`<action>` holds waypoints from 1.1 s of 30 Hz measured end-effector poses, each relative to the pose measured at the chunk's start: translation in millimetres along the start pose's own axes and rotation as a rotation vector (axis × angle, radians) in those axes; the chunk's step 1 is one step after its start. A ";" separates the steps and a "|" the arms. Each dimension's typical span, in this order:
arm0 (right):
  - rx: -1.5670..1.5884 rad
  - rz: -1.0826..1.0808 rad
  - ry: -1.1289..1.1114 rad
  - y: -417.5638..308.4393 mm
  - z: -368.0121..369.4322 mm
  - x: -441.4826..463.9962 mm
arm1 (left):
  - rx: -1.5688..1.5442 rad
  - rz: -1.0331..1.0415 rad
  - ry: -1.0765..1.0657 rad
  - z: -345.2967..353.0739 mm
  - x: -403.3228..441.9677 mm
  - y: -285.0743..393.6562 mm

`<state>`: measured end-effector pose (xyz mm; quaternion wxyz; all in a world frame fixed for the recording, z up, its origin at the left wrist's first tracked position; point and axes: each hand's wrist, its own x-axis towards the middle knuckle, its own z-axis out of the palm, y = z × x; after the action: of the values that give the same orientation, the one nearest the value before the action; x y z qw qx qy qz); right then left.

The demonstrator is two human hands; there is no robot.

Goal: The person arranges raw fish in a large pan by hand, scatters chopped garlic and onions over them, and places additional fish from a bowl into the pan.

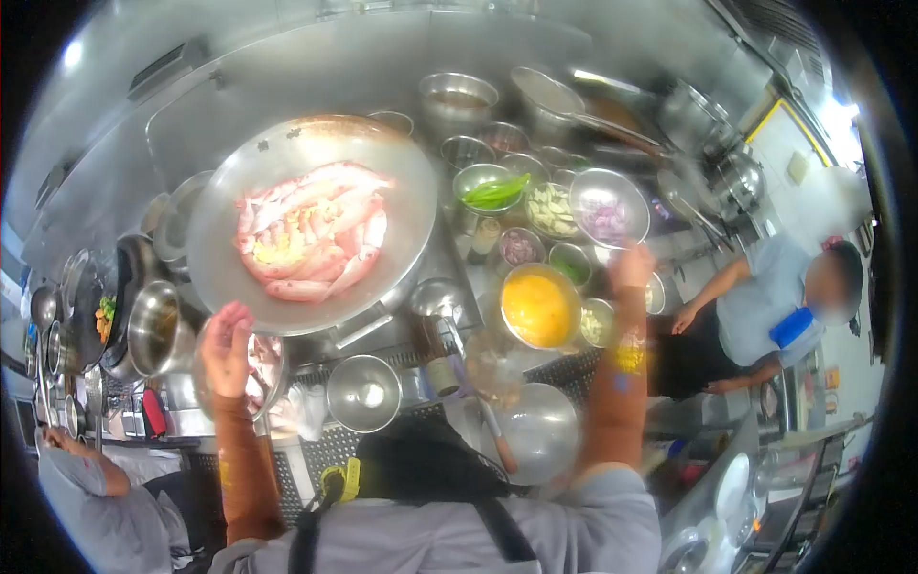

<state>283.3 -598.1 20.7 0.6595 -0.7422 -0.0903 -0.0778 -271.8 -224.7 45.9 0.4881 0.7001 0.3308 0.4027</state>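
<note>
My right hand [631,270] is closed on the near rim of a metal bowl of chopped onion [604,218], which is tipped so its purple pieces face the camera. My left hand [228,352] holds nothing, its fingers raised and apart near the lower left rim of a large wok [316,320]. Several whole pinkish fish [316,277] lie in that wok, with yellowish chopped bits [287,244] over them. Beneath my left hand is a bowl with more fish pieces [263,368].
Right of the wok are a bowl of yellow liquid [540,306], green chillies [495,193] and sliced pale pieces [551,210]. A ladle [442,304] and a bare metal bowl [363,392] are nearer me. Co-workers [765,306] stand at right and lower left.
</note>
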 end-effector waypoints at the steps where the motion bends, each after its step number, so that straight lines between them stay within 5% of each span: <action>1: -0.032 -0.055 -0.005 -15.1 -8.1 -6.3 | -0.019 0.013 -0.023 2.8 4.7 -8.0; 5: -0.047 -0.054 -0.100 -97.0 -2.0 -73.3 | -0.081 0.130 -0.145 41.6 18.6 17.2; 7: 0.049 0.036 -0.142 -98.0 16.7 -98.5 | 0.040 0.254 -0.301 61.5 24.7 55.3; 11: 0.049 -0.177 -0.338 -108.7 80.9 -172.6 | 0.304 0.584 -0.579 104.1 35.1 133.6; 12: 0.090 -0.194 -0.439 -92.7 103.3 -186.9 | 0.373 0.664 -0.649 115.1 39.7 143.5; 13: 0.163 0.034 -0.516 -122.1 111.8 -209.1 | 0.453 0.738 -0.688 125.4 42.3 144.6; 15: 0.246 -0.088 -0.530 -107.4 149.9 -235.3 | 0.630 0.880 -0.730 133.9 48.8 144.0; 20: 0.345 0.034 -0.640 -130.0 183.9 -271.2 | 0.732 0.689 -0.921 139.3 57.9 124.8; 26: 0.355 -0.079 -0.635 -139.1 202.1 -279.8 | 0.655 0.728 -0.812 140.7 70.8 85.3; 31: 0.254 0.077 -0.654 -135.9 202.4 -276.4 | 0.486 0.743 -0.753 143.2 117.6 43.8; 33: 0.358 0.171 -0.685 -141.1 195.8 -268.8 | 0.236 0.342 -0.801 133.2 135.4 69.9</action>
<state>-11.9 -396.0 70.7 0.7142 -0.6035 -0.2548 0.2464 -87.0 -185.5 118.5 0.4208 0.8963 0.0389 0.1342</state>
